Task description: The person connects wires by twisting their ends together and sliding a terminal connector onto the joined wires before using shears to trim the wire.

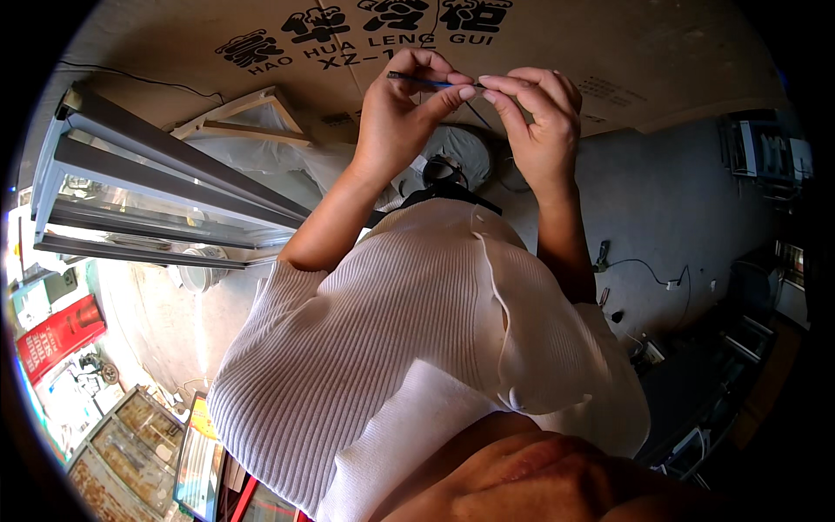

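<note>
Both hands are raised in front of a large cardboard box (pixel 330 78), working at a thin dark wire (pixel 422 81) with a blue stretch. My left hand (pixel 402 117) is closed, with the wire lying across its fingers and pinched under the thumb; a short black end sticks out on the left. At the other end my right hand (pixel 541 113) pinches with thumb and index finger, close to the left thumb tip. A thin blue-black length hangs down between the hands. The exact join between the fingertips is too small to make out.
At left stand metal-framed glass panels (pixel 165 165), with a wooden frame (pixel 248 117) behind. A plastic-wrapped bundle (pixel 465 152) lies below the hands. A dark cord (pixel 648 265) runs over the floor at right. A white bucket (pixel 204 270) stands under the panels.
</note>
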Action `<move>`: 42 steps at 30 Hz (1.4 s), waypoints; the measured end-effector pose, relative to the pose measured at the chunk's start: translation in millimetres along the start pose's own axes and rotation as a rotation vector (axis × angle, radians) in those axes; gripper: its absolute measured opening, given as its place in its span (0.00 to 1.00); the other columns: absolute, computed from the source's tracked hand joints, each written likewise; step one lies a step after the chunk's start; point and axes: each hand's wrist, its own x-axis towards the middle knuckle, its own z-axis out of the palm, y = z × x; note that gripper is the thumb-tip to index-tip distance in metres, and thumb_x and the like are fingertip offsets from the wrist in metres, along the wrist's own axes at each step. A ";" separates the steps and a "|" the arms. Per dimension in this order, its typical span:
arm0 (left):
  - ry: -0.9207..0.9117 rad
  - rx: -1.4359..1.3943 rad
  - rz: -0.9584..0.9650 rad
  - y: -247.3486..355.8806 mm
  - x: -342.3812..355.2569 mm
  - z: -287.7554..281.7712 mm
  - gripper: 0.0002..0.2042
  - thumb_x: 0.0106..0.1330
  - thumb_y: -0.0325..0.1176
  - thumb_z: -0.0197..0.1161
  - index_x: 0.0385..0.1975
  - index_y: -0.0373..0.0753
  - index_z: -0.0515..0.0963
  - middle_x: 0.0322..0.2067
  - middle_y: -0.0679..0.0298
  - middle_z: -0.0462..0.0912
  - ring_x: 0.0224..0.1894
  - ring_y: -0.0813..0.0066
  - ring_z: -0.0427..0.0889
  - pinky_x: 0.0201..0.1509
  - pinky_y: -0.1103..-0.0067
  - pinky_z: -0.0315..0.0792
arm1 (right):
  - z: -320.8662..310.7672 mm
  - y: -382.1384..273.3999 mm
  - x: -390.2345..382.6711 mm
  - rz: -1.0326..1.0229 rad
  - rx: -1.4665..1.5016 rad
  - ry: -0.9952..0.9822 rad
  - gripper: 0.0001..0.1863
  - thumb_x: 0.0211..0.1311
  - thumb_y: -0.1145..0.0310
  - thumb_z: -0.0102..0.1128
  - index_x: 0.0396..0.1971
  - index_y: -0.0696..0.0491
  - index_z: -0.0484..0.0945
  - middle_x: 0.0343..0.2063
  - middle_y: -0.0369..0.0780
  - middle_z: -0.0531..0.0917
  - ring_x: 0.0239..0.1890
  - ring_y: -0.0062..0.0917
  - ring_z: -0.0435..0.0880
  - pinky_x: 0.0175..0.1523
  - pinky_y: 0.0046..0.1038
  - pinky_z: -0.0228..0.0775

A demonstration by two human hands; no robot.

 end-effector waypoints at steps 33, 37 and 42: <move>-0.134 -0.144 -0.140 2.3 -4.4 -8.8 0.13 0.64 0.22 0.59 0.47 0.33 0.68 0.44 0.57 0.81 0.47 0.77 0.79 0.51 0.81 0.74 | 3.0 -6.1 -0.8 0.078 0.109 -0.083 0.09 0.50 0.70 0.68 0.33 0.49 0.81 0.25 0.30 0.81 0.29 0.22 0.80 0.50 0.27 0.63; -0.216 -0.206 -0.216 4.9 -4.6 -11.8 0.16 0.68 0.25 0.55 0.53 0.33 0.63 0.48 0.56 0.79 0.50 0.75 0.78 0.57 0.80 0.70 | 0.9 -9.0 -1.0 0.096 0.116 -0.077 0.10 0.50 0.70 0.68 0.34 0.49 0.79 0.24 0.29 0.83 0.28 0.21 0.81 0.51 0.27 0.64; -0.220 -0.238 -0.276 1.4 -6.6 -11.0 0.19 0.69 0.29 0.55 0.57 0.32 0.60 0.48 0.55 0.79 0.50 0.74 0.78 0.59 0.79 0.69 | 6.6 -8.0 -1.7 0.016 0.085 -0.067 0.11 0.50 0.69 0.69 0.35 0.48 0.79 0.24 0.28 0.84 0.29 0.19 0.82 0.53 0.27 0.63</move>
